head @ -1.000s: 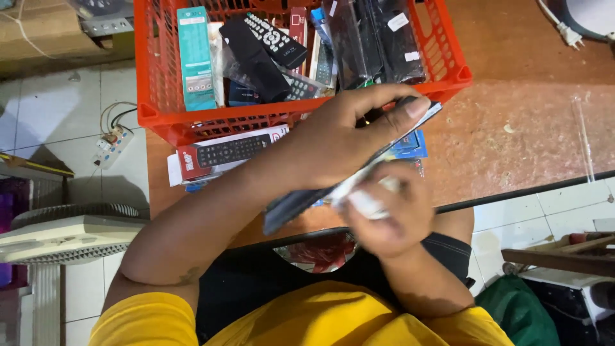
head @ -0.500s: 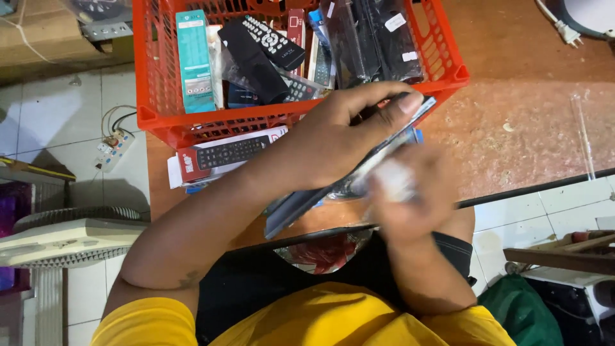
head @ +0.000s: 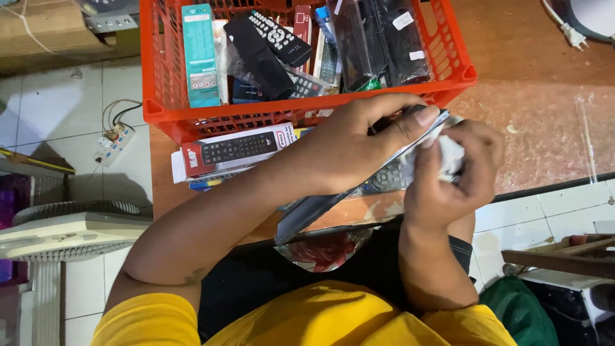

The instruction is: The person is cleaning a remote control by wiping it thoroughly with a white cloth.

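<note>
My left hand [head: 359, 144] grips a long dark remote control in a clear plastic sleeve [head: 307, 214], held slanted over the near edge of the brown table [head: 538, 109]. My right hand [head: 458, 173] presses a crumpled white cloth [head: 450, 156] against the upper end of that remote, just below my left thumb. A boxed remote [head: 234, 150] lies flat on the table under my left forearm. Behind both hands stands a red plastic basket [head: 448, 77] holding several remotes and packaged remotes.
A teal carton [head: 200, 54] stands in the basket's left side. A white fan [head: 70, 234] sits on the tiled floor at left, beside a power strip [head: 114, 142]. A cardboard box [head: 45, 32] is at top left, a white plug [head: 570, 32] at top right.
My right hand with the white cloth has slid up along the remote, from its middle toward the upper end by my left thumb. My left hand keeps its hold.
</note>
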